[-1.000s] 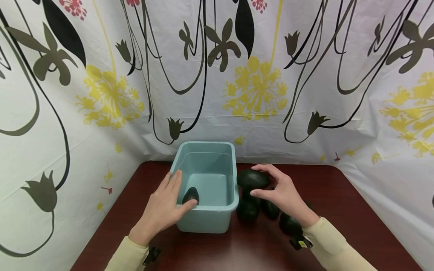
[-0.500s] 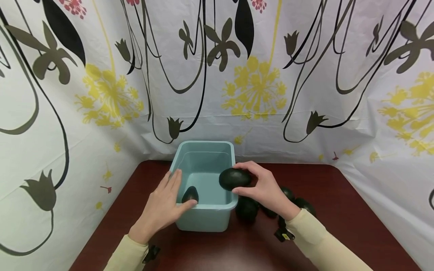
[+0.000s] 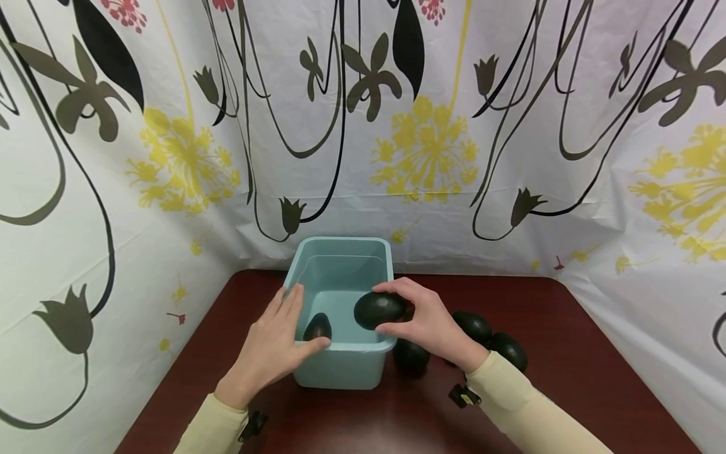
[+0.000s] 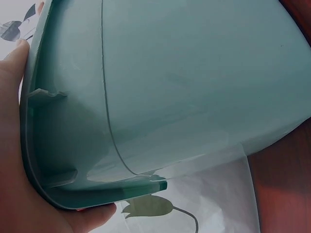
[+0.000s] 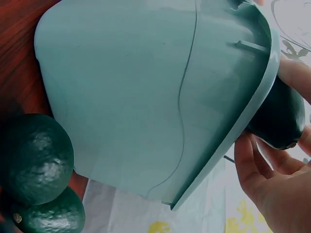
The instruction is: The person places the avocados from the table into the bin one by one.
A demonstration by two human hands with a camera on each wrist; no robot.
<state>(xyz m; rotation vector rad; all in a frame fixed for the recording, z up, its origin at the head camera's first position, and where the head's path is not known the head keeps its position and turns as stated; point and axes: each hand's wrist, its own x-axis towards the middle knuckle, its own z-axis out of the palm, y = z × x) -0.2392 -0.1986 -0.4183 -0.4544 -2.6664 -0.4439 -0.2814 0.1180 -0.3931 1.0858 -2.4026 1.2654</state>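
Left hand: fingers straight, on bin rim.
Inside avocado: at bin's near end.
Held avocado: above bin's right side; we expect firm, slick, bruisable; hold mid-body.
Right hand: pinching it, thumb opposing fingers.

From my head, one camera is looking forward and down over my left hand, my right hand, the blue-green bin and the patterned cloth behind. On each wrist, a camera is facing the bin's outside, very near and sideways. Head and right-wrist views are sharing dark green fruits.
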